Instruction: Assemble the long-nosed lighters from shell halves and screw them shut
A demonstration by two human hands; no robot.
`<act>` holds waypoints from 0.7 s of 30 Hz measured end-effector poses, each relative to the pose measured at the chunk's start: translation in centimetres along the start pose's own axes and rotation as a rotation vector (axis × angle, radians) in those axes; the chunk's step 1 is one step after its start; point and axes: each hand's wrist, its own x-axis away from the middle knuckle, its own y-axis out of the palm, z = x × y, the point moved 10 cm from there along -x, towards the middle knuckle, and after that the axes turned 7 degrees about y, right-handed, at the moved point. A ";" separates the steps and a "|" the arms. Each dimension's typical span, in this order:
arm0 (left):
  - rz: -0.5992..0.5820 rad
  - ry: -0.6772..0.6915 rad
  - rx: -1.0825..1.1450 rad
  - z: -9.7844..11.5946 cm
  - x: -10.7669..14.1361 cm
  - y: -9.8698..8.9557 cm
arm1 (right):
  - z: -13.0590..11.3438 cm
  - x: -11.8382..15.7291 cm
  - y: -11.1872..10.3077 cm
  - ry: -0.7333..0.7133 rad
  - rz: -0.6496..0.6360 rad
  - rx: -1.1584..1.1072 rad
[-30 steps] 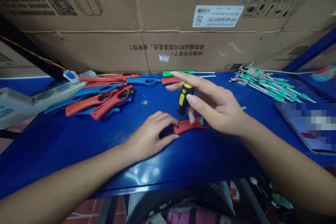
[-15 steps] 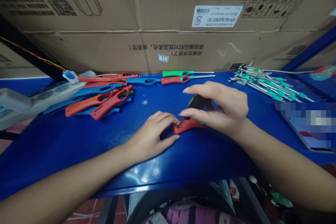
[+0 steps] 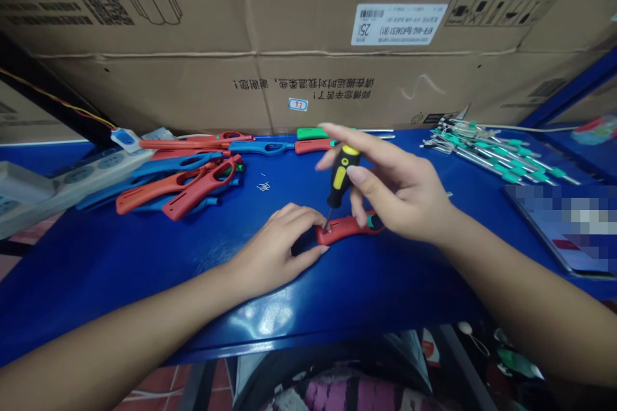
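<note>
My left hand (image 3: 277,247) grips the handle end of a red utility lighter (image 3: 344,228) lying on the blue table, thumb on the near side and fingers on the far side. In my right hand (image 3: 400,189) is a black and yellow screwdriver (image 3: 340,174), held near its grip by thumb and fingers. The screwdriver tilts, and its tip meets the lighter's end beside my left fingertips. My right wrist and palm hide the lighter's far end. A small pile of screws (image 3: 263,187) lies beyond my left hand.
Red, orange and blue lighter bodies (image 3: 187,196) are heaped at the left beside a power strip (image 3: 91,170). A green lighter (image 3: 311,133) lies at the back. Metal tubes with green parts (image 3: 501,157) and a flat device (image 3: 563,231) occupy the right. A cardboard wall (image 3: 193,87) stands behind.
The screwdriver has come more upright, its handle showing between my right fingers. My right hand has turned and its fingers have shifted on the handle. My left hand stays on the lighter.
</note>
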 end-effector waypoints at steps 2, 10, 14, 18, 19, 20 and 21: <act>0.000 0.002 0.000 0.0 0.0 0.0 | -0.5 0.1 -0.3 -0.049 0.049 0.017; 0.006 0.003 -0.010 -0.1 -0.1 -0.1 | -0.3 0.1 -0.1 0.002 0.078 -0.028; 0.017 0.019 -0.010 0.1 -0.1 -0.2 | -2.2 0.6 -1.1 -0.181 0.179 0.110; 0.020 0.024 -0.019 0.1 -0.1 -0.2 | -1.1 0.2 -0.2 -0.064 0.044 0.016; 0.023 0.026 -0.025 0.1 0.0 -0.2 | -1.0 0.2 0.1 -0.052 0.014 -0.004; 0.027 0.029 -0.032 0.1 0.0 -0.2 | -1.2 0.3 0.2 -0.065 0.007 -0.002; 0.033 0.031 -0.038 0.1 0.0 -0.2 | -1.5 0.3 0.1 -0.093 0.022 0.021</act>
